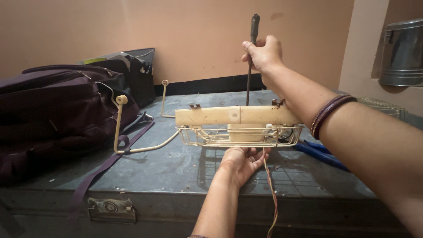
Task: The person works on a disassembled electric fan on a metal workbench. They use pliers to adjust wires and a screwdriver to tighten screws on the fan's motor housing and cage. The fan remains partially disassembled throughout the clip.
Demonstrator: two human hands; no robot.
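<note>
At the near edge, a metal latch (111, 209) is seen fixed to the front of a grey metal trunk, whose flat lid serves as the worktop (176, 169). The left forearm is raised from the bottom of the view, with the left hand (240, 162) turned palm up beneath a cream wire fan guard (240, 135). Its fingers (254, 154) are curled upward and closed against the underside of the guard, which is held level just above the worktop. A thin bundle of coloured wires (271, 194) is seen hanging from the guard past the hand and over the near edge. A cream plastic housing (238, 115) lies across the top of the guard. A bent cream stand tube (121, 128) extends from the guard to the left and rests on the worktop. To the right, blue-handled pliers (319, 152) lie on the worktop, partly hidden by the right forearm. That forearm is stretched from the lower right corner diagonally up and away, with dark bangles (328, 112) worn at the wrist. The right hand (263, 53) is held above the housing, its fingers closed around the shaft of a long screwdriver (251, 61), which stands upright with its tip down at the housing. On the left, a dark purple backpack (57, 114) rests on the worktop. Farther back, a peach wall is seen, and a steel container (403, 53) stands at the far right
</note>
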